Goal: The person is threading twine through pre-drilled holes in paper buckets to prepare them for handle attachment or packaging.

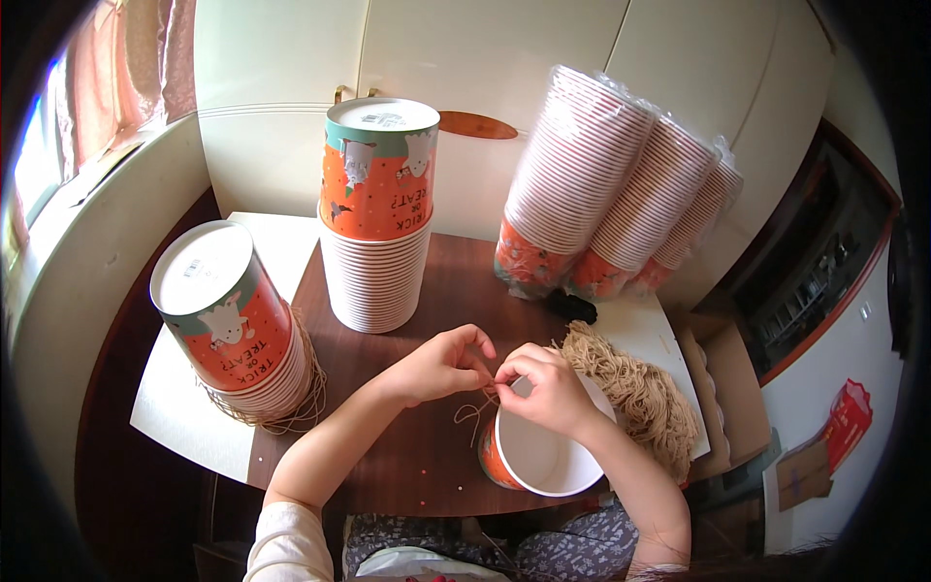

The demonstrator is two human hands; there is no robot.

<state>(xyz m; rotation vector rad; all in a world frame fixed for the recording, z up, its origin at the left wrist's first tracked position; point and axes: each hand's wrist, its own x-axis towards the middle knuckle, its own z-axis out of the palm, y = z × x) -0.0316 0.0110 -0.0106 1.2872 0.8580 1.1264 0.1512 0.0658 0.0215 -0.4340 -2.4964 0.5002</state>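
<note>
A single paper bucket [558, 456], orange outside and white inside, stands with its mouth up near the table's front edge. At its far left rim both my hands meet over a thin tan cord [470, 413], part of which dangles in a loop beside the bucket. My left hand [441, 367] pinches the cord, thumb against the fingers. My right hand [548, 388] reaches over the bucket's mouth with its fingertips closed on the cord at the rim. Fingers partly hide where cord and bucket meet. A heap of loose tan cord [640, 398] lies right of the bucket.
At the left leans an upside-down bucket stack [233, 310] with cords around its base. Another inverted stack [378, 213] stands centre back. Plastic-wrapped bucket stacks [577, 165] rise at the back right, near a small black object [572, 307]. An open cardboard box [742, 412] sits beyond the table's right edge.
</note>
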